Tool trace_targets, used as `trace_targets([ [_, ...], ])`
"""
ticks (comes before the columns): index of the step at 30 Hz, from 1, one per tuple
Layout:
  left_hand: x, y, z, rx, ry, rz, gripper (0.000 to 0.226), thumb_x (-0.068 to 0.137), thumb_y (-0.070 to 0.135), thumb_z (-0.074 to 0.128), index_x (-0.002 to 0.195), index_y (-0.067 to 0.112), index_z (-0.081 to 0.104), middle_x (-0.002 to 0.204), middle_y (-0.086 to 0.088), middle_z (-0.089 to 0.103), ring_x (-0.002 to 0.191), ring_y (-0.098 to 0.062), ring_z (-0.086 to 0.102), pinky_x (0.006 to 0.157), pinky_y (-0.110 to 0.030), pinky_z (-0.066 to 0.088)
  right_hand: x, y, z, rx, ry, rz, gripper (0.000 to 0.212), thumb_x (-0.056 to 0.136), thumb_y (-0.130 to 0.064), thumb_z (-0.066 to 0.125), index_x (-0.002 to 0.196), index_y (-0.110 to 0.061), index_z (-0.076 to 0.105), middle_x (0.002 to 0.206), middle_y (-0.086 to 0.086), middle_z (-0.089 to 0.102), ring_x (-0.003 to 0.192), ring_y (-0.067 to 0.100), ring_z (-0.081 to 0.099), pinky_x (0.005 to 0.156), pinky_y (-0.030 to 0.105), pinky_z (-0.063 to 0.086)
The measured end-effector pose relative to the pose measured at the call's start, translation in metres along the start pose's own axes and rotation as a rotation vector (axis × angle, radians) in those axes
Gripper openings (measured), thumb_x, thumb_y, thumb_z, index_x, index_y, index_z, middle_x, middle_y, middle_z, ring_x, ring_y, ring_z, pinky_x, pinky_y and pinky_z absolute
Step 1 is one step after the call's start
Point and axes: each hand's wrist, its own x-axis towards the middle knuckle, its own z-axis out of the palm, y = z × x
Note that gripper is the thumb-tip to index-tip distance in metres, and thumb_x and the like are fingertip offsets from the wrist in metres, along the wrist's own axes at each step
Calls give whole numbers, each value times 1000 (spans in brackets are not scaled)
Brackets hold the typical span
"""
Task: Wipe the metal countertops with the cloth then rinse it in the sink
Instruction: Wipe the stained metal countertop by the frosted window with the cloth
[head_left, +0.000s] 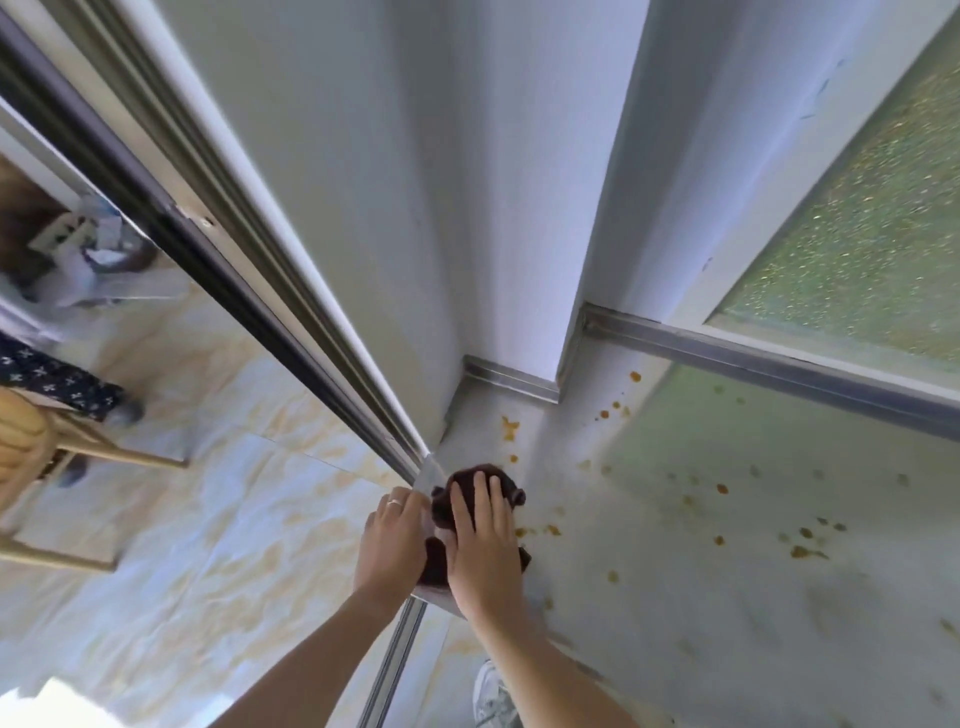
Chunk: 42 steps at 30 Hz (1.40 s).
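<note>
A dark brown cloth (470, 477) lies bunched at the left corner of the metal countertop (675, 561). My right hand (480, 540) presses flat on top of the cloth, fingers spread toward the wall. My left hand (392, 540), with a ring on one finger, rests at the counter's left edge and touches the cloth's side. Orange-brown food spots (802, 551) are scattered over the countertop to the right of the cloth and near the back corner. No sink is in view.
A white wall and pillar (415, 208) rise behind the counter, with a metal sliding-door track (249, 249) on the left. A frosted window (857, 234) runs along the right. Below left is marbled floor, a wooden chair (62, 447) and a person's legs. My shoe (493, 696) shows below.
</note>
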Motion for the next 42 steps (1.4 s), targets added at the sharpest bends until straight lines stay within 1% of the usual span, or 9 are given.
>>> trace_targets([
  [3, 9, 3, 19, 55, 76, 135, 19, 84, 13, 71, 101, 16, 63, 105, -2, 61, 93, -25, 59, 77, -35, 54, 14, 14, -2, -26, 36, -60, 52, 103, -35, 40, 153, -22, 43, 166, 9, 31, 156, 30, 20, 124, 47, 28],
  [7, 20, 16, 36, 9, 186, 139, 22, 96, 28, 42, 107, 15, 56, 112, -3, 56, 100, -27, 53, 83, -39, 51, 45, 31, -4, -30, 133, -105, 44, 105, -26, 45, 149, -21, 51, 163, 7, 38, 155, 30, 25, 123, 47, 30],
  [15, 46, 26, 58, -3, 230, 148, 29, 88, 11, 54, 117, 12, 56, 125, -7, 55, 109, -29, 49, 91, -39, 39, 96, 54, -2, -40, 245, -123, 44, 105, -21, 49, 148, -14, 51, 157, 10, 45, 151, 33, 33, 123, 48, 29],
  [22, 40, 22, 57, -14, 272, 312, 42, 91, 16, 61, 132, 6, 57, 134, -11, 56, 131, -33, 49, 111, -44, 39, 39, 123, -32, -98, 318, 140, 44, 99, -12, 59, 143, -11, 56, 153, 13, 50, 146, 37, 41, 116, 53, 39],
  [27, 33, 17, 65, -11, 200, 365, 63, 97, 25, 53, 156, 7, 37, 164, -12, 34, 157, -26, 21, 127, -45, 19, -11, 129, -43, -49, 457, 416, 40, 101, -18, 49, 139, -10, 60, 150, 14, 53, 143, 36, 44, 109, 54, 44],
  [31, 37, 15, 66, -3, 143, 357, 60, 103, 27, 35, 160, 12, 26, 169, -6, 22, 159, -20, 11, 128, -44, 18, -10, 48, -15, -12, 297, 174, 46, 103, -31, 47, 147, -19, 53, 158, 6, 44, 151, 30, 33, 120, 49, 33],
  [34, 37, 11, 66, -13, 125, 347, 58, 104, 27, 25, 161, 16, 23, 170, -3, 18, 159, -15, 6, 129, -41, 14, -3, 25, -3, -46, 258, 142, 51, 105, -37, 41, 154, -23, 44, 163, 2, 37, 155, 25, 25, 124, 46, 26],
  [38, 37, 11, 66, -3, 143, 359, 59, 104, 30, 28, 161, 13, 25, 169, -6, 21, 159, -19, 9, 128, -44, 16, 4, 70, -20, -68, 226, -51, 45, 106, -25, 44, 150, -22, 50, 160, 2, 42, 154, 25, 29, 123, 43, 27],
  [42, 35, 14, 69, 61, 151, 366, 64, 102, 29, 36, 161, 10, 21, 170, -8, 17, 159, -21, 7, 129, -45, 13, -20, 149, -49, -77, 389, 129, 42, 96, -13, 50, 135, -13, 64, 145, 11, 58, 137, 34, 52, 111, 45, 41],
])
